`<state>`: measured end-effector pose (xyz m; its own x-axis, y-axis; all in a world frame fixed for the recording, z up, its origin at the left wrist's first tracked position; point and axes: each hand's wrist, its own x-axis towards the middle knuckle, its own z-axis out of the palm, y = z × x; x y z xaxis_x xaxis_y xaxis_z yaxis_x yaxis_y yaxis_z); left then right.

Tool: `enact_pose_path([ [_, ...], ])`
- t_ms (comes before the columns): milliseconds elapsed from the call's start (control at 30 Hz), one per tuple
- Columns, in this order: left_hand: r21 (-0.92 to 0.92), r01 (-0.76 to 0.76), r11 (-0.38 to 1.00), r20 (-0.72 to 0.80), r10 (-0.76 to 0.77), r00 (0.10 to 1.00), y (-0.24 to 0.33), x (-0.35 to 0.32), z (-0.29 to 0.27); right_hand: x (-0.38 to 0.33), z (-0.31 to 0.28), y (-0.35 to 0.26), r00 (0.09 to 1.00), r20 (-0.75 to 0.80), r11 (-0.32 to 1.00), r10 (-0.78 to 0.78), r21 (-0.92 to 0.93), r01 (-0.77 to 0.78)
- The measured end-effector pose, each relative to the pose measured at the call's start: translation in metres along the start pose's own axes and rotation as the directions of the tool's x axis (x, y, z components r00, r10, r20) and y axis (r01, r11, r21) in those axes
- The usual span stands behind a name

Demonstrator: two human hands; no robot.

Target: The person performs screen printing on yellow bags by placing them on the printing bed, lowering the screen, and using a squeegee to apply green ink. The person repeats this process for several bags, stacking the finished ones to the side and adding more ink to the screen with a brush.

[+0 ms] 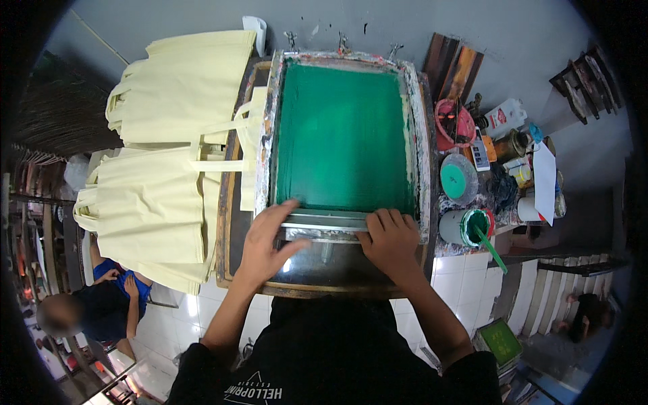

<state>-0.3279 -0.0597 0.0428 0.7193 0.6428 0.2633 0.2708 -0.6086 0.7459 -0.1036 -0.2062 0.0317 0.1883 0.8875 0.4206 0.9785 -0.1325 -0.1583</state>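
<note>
Both hands, left hand (266, 243) and right hand (390, 237), grip squeegee (324, 221) at near edge of screen (344, 135); uneven pressure risks streaky green ink, tilt risks smearing.

Squeegee (324, 221) looks like dull metal. Screen (344, 131) beyond it: matt green mesh, paint-crusted frame. Left of screen, soft cream cloth bags (172, 142).

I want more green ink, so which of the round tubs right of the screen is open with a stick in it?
The white tub nearest the right hand, green stick leaning out; the one behind it is lidded.
</note>
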Motion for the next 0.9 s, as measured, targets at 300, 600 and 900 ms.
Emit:
enact_pose_path([
  [300,0.092,-0.160,0.983,-0.413,0.184,0.892,-0.013,0.001,-0.026,0.036,-0.071,0.015,0.952,-0.294,0.995,-0.085,0.031,0.099],
  [600,0.207,0.346,0.915,-0.277,-0.285,0.918,-0.029,0.102,-0.044,0.212,-0.185,0.042,0.861,-0.491,0.988,-0.136,-0.136,0.078],
  [900,0.331,0.562,0.758,-0.011,-0.592,0.806,-0.083,0.125,-0.044,0.302,-0.228,0.051,0.872,-0.486,0.990,-0.058,-0.141,-0.013],
])
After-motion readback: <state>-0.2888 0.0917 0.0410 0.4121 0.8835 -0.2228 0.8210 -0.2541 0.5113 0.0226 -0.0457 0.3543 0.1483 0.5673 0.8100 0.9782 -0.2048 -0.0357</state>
